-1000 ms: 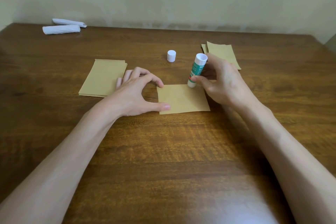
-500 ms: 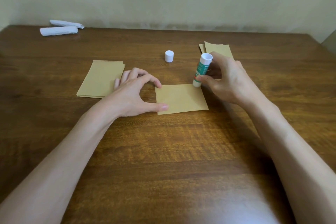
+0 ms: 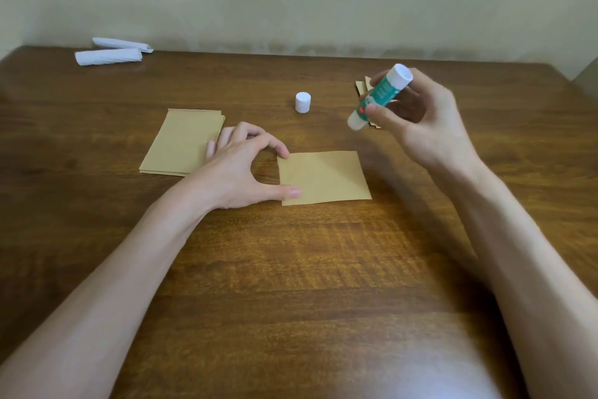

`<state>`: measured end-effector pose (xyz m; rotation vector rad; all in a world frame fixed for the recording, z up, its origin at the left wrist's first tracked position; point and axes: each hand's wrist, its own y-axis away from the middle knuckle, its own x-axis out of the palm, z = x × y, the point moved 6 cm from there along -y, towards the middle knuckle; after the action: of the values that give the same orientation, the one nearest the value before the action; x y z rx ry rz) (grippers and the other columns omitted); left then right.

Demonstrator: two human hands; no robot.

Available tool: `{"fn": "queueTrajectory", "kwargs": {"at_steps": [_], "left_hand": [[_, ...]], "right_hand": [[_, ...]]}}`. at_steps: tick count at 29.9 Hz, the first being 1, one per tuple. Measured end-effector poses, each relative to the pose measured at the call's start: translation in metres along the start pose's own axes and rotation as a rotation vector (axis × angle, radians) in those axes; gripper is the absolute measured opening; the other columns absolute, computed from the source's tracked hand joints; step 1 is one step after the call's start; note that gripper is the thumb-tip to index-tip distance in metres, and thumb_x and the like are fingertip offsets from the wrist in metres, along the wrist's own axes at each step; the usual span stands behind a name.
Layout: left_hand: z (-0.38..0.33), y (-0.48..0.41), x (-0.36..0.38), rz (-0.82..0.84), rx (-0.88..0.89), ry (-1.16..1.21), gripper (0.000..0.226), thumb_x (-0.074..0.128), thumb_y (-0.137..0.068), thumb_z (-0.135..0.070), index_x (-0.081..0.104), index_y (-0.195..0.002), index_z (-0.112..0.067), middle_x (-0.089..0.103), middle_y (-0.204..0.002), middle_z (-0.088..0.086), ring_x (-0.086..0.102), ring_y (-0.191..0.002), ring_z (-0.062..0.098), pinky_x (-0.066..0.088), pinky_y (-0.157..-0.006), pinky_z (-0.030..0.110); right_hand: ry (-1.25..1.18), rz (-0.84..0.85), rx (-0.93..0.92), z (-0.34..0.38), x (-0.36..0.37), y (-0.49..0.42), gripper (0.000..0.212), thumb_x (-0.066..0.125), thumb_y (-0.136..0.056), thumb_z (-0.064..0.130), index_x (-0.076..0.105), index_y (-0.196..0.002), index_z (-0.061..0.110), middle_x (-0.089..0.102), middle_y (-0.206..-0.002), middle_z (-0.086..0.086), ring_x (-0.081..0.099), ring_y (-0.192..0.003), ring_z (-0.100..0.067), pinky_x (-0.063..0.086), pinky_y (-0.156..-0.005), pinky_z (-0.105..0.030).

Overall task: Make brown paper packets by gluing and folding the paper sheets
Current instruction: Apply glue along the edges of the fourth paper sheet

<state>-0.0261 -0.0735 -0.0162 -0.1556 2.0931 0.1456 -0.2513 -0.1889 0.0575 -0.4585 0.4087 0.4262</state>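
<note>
A folded brown paper sheet [image 3: 325,177] lies flat in the middle of the wooden table [image 3: 291,285]. My left hand [image 3: 241,169] rests at its left edge, thumb and index fingertip pressing on the paper. My right hand [image 3: 420,122] holds a green and white glue stick [image 3: 378,97] in the air, above and to the right of the sheet, tilted. The stick's white cap [image 3: 303,102] stands on the table behind the sheet. A stack of brown sheets [image 3: 182,141] lies to the left, partly under my left fingers.
More brown paper pieces [image 3: 361,88] lie at the back right, mostly hidden by my right hand and the glue stick. Two white rolled bundles [image 3: 110,54] lie at the far left corner by the wall. The table's right edge is near.
My right hand has lifted the glue stick off the sheet's far right corner and carried it up and to the right. My left hand has stayed on the paper.
</note>
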Motion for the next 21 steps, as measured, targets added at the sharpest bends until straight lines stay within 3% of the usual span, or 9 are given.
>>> {"fn": "queueTrajectory", "kwargs": {"at_steps": [4,8,13,21], "left_hand": [[0.001,0.001,-0.001,-0.017,0.003,-0.01,0.06,0.077,-0.065,-0.076,0.057,-0.116,-0.052,0.034,-0.132,-0.019,0.023,-0.132,0.003,0.019,-0.107,0.034],[0.001,0.0,-0.001,-0.016,-0.005,-0.021,0.063,0.075,-0.064,-0.078,0.057,-0.118,-0.051,0.034,-0.134,-0.017,0.024,-0.136,0.007,0.02,-0.11,0.037],[0.001,0.002,-0.001,-0.024,0.001,-0.019,0.062,0.076,-0.066,-0.077,0.057,-0.119,-0.051,0.035,-0.133,-0.017,0.024,-0.136,0.007,0.021,-0.109,0.035],[0.0,0.002,-0.003,-0.015,-0.005,-0.041,0.058,0.075,-0.068,-0.077,0.048,-0.113,-0.055,0.033,-0.133,-0.017,0.023,-0.136,0.009,0.023,-0.113,0.039]], "right_hand": [[-0.08,0.089,-0.036,0.001,0.038,0.009,0.019,0.074,-0.1,0.022,0.068,-0.114,0.009,0.073,-0.108,0.005,0.073,-0.105,-0.009,0.058,-0.093,-0.027],[0.039,0.175,-0.124,0.003,0.068,0.008,0.028,0.075,-0.099,0.021,0.067,-0.124,0.014,0.073,-0.115,0.003,0.074,-0.106,-0.011,0.06,-0.097,-0.039],[0.117,0.171,-0.138,0.002,0.08,0.004,0.037,0.076,-0.097,0.026,0.065,-0.13,0.013,0.073,-0.11,0.005,0.074,-0.103,-0.008,0.06,-0.095,-0.037],[0.281,0.127,-0.156,0.009,0.087,0.007,0.038,0.082,-0.09,0.046,0.065,-0.113,0.021,0.074,-0.098,0.01,0.072,-0.089,-0.004,0.058,-0.079,-0.022]]}}
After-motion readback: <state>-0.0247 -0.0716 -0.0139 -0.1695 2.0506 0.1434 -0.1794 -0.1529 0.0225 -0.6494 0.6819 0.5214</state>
